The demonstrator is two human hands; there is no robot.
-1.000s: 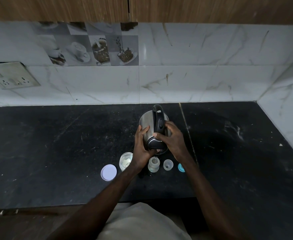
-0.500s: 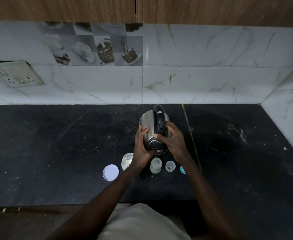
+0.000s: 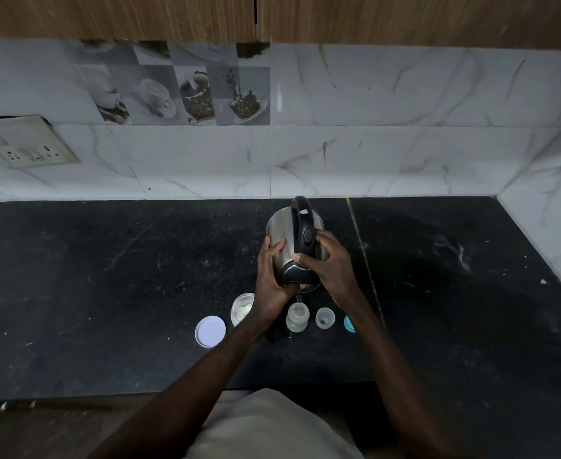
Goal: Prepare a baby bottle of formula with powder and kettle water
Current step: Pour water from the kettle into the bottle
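Note:
A steel kettle [image 3: 280, 228] with a black handle is tipped toward me above the counter, its spout just over the open baby bottle [image 3: 297, 317]. A thin stream of water falls from the spout into the bottle. My left hand [image 3: 272, 276] grips the kettle's left side and lid end. My right hand [image 3: 330, 263] holds its right side by the handle. An open powder jar [image 3: 241, 308] with white powder stands left of the bottle, partly behind my left wrist.
A white jar lid [image 3: 210, 331] lies flat at the left of the jar. A clear bottle cap [image 3: 325, 318] and a blue ring [image 3: 348, 323] sit right of the bottle. The black counter [image 3: 107, 276] meets marble walls at the back and right. A socket plate [image 3: 24, 144] is on the left wall.
The kettle has tilted slightly more toward the bottle and water now runs from the spout. Both hands keep their hold.

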